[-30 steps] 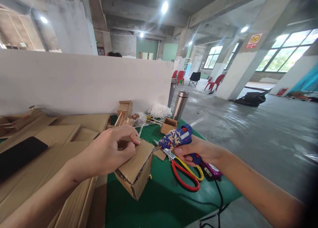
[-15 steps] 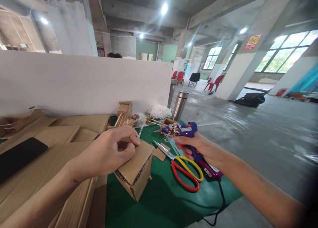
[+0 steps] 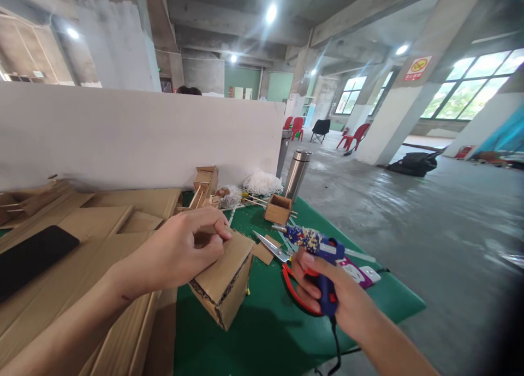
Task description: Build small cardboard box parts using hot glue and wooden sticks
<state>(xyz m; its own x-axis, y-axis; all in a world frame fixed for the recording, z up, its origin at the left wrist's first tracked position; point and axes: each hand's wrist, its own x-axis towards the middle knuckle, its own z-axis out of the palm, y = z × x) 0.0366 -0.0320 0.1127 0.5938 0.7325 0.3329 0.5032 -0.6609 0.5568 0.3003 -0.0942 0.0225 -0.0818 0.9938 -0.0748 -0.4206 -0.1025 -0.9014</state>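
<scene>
A small closed cardboard box stands on the green table. My left hand is curled over its top at the far left edge, thumb bent in; some fingertips are hidden. In my right hand is a blue hot glue gun, its nozzle pointing left and its barrel speckled with pale crumbs. Beneath the gun lie scissors with red and yellow handles, partly covered by my right hand. A small cardboard scrap is under the blades.
Cardboard sheets and a black phone lie at left. Along the back are a small open cardboard box, white shredded strands and a steel flask. A white partition stands behind. A purple power strip lies at right.
My right hand has brought the glue gun down and toward me, slightly right, uncovering the small open box and covering more of the scissors. My left hand and the cardboard box stay in place.
</scene>
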